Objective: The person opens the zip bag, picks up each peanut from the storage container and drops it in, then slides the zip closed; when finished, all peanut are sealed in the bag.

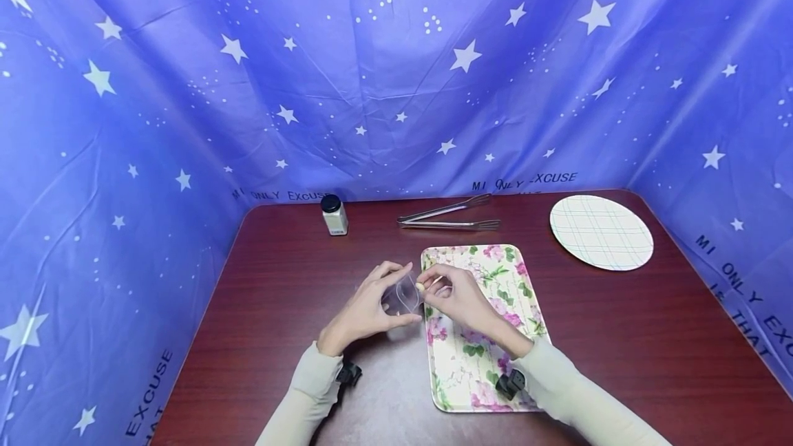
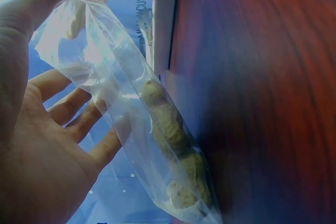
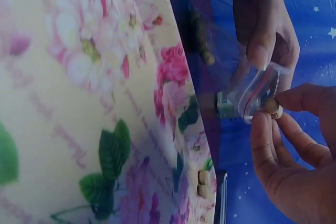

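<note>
A clear zip bag [image 1: 407,294] with several peanuts [image 2: 173,129] in its lower part stands tilted between both hands. My left hand [image 1: 367,303] holds the bag's mouth spread between thumb and fingers. Pinched in my right hand [image 1: 455,296] is one peanut [image 3: 273,108], right at the bag's opening. In the right wrist view the bag's red seal line shows beside that peanut. Another peanut [image 3: 204,183] lies on the floral tray [image 1: 471,363], near its edge.
Metal tongs [image 1: 449,219] lie behind the tray. A jar with a black lid [image 1: 334,216] stands at the back left, and an oval checked plate [image 1: 601,232] lies at the back right. A starry blue cloth surrounds the table [image 1: 266,294].
</note>
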A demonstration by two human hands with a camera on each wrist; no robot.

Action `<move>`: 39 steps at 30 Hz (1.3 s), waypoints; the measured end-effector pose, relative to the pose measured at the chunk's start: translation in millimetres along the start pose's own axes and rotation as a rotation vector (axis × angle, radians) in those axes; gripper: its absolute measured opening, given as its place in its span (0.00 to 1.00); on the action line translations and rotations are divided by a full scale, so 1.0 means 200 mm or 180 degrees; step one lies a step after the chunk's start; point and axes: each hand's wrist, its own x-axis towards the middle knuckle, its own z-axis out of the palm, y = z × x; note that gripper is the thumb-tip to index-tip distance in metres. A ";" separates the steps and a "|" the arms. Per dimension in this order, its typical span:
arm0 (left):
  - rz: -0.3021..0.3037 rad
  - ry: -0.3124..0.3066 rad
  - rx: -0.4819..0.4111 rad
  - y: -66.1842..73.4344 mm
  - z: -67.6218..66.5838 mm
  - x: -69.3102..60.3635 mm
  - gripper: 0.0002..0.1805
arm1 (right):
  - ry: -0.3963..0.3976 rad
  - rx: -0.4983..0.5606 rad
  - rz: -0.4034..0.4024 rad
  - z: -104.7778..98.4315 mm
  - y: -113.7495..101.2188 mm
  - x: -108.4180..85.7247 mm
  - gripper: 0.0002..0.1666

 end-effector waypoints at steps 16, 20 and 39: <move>0.0081 0.0051 0.0015 0.00 0.00 0.00 0.51 | -0.0071 0.0072 0.0000 0.00 -0.01 -0.02 0.10; 0.0069 0.0041 0.0023 0.00 0.00 0.00 0.51 | -0.0011 -0.0029 -0.0007 -0.03 0.00 -0.02 0.09; -0.0035 -0.0064 -0.0024 0.01 -0.01 0.00 0.52 | -0.0034 -0.0685 0.0079 -0.17 0.19 0.08 0.07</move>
